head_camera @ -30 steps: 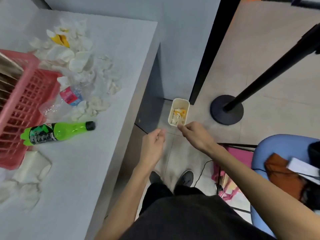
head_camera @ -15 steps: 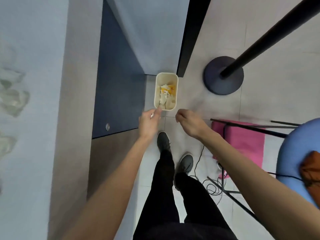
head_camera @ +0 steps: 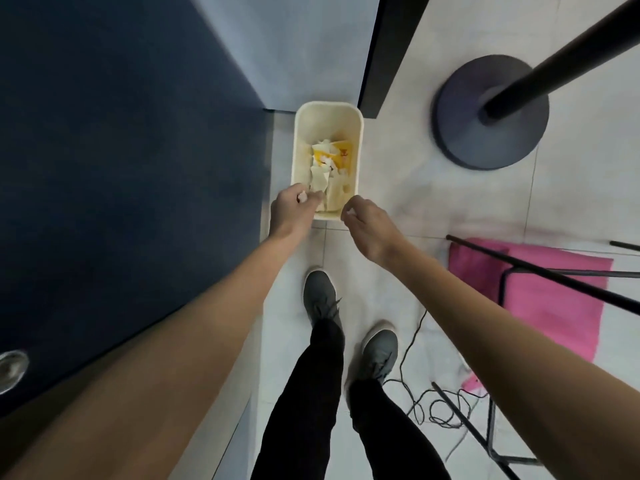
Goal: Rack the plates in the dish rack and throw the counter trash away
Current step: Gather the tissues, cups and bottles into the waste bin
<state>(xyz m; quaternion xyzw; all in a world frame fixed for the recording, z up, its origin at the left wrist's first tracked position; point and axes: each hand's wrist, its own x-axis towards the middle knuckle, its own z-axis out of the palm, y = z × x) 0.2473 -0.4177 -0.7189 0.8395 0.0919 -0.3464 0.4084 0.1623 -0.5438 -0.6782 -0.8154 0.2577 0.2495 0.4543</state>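
Both bare forearms are extended forward and down, hands kept close together. Left hand (head_camera: 293, 211) is held knuckles-up, fingers curled, with a white scrap (head_camera: 302, 197) pinched at the fingertips. Right hand (head_camera: 367, 221), just to its right, is curled likewise, with a white bit (head_camera: 350, 213) pinched.

Non-task items, located from round stand base:
- Round dark stand base (head_camera: 467, 133) on pale tiled floor (head_camera: 398, 174); black pole (head_camera: 571, 51) rising from centre.
- Black door frame (head_camera: 388, 53): left of base.
- Dark blue cabinet panel (head_camera: 121, 150): far left.
- Pink mat (head_camera: 554, 313): below base; black metal frame (head_camera: 540, 273) across it.
- Black cable (head_camera: 438, 410): coiled, below base.
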